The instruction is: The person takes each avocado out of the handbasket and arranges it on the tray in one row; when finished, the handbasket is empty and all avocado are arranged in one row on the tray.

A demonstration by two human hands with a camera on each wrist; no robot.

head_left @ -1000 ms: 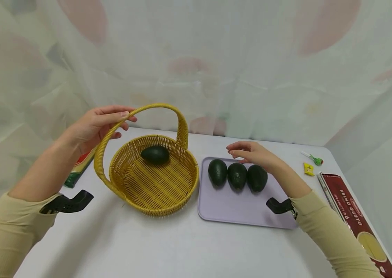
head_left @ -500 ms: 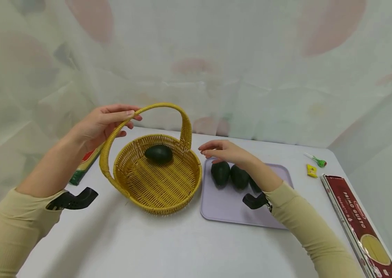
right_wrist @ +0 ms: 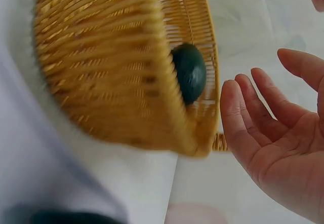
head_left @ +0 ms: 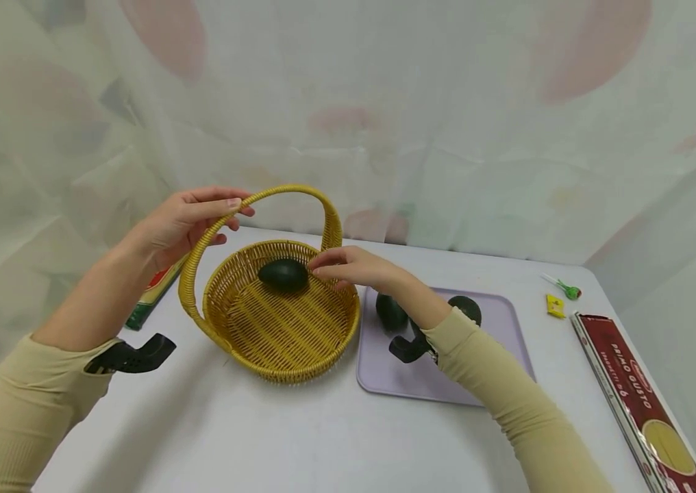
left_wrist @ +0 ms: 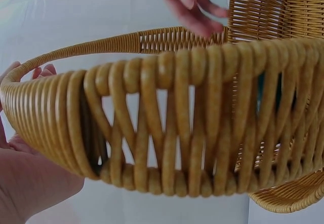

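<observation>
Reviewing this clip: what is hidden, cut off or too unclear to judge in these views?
- Middle avocado on the tray: head view, hidden behind the right forearm.
- Right hand touching the basket's avocado: cannot tell; right wrist view shows the palm open.
- Green packet: head view, mostly behind the left hand and basket handle.

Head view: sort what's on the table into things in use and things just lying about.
In use:
wicker basket, handle held by left hand
avocado in basket, right hand beside it
avocados on tray
lilac tray

Lying about:
spaghetti box
lollipop
yellow packet
green packet
</observation>
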